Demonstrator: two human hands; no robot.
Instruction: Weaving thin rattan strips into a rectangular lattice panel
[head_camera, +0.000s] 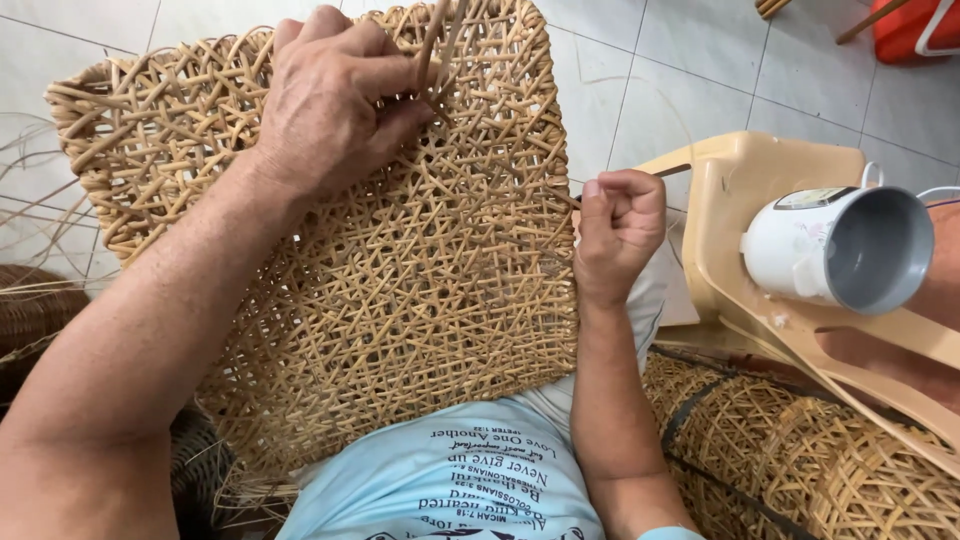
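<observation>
Left hand (335, 100) is up top on the woven panel (400, 260), fingers curled and pinched together on a pair of thin cane strands (440, 40) that rise off the upper edge. The knuckles press right against the weave. The panel itself lies tilted across the person's lap, its open lattice of pale cane filling the middle of the view, lower edge resting on the light blue shirt (470, 480).

Right hand (618, 230) sits at the panel's right edge, closed into a fist around a slim stick-like tool (672, 171) whose tip pokes out to the right above the thumb; whether it touches the weave I cannot tell. Just beside that hand stands a beige plastic chair (740, 200), tipped over, and on it lies a white cup (840, 250) on its side, grey inside facing right. Below the chair, another woven piece (780, 440) lies on the floor. Loose cane strips (30, 200) trail over the white tiles at left, and a red object (915, 25) shows in the top right corner
</observation>
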